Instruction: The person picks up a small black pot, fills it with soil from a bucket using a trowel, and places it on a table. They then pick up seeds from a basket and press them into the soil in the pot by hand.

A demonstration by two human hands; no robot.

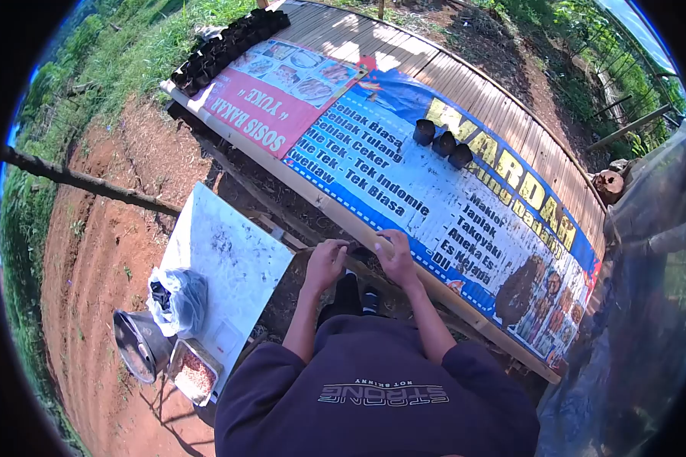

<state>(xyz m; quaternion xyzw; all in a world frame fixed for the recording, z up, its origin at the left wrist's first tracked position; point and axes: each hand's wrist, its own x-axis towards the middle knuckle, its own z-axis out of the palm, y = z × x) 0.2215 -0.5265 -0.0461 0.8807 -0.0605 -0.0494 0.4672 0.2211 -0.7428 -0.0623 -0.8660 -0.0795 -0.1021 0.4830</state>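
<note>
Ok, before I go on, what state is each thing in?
Left hand: fingers curled, contents unclear
Right hand: beside the left, fingers bent, contents unclear
Three black pots: standing close together on the banner
Banner: spread out, smudged
Plastic bag: open, something dark inside
Tray: uncovered, holding pinkish bits
White tabletop: speckled with dark dirt

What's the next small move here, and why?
I'd probably bring the left hand and right hand up over the banner, on the near side of the three black pots. Both hands are at the banner's near edge, and whatever is between them is too dark to make out; the brighter surface might show it better.
</note>
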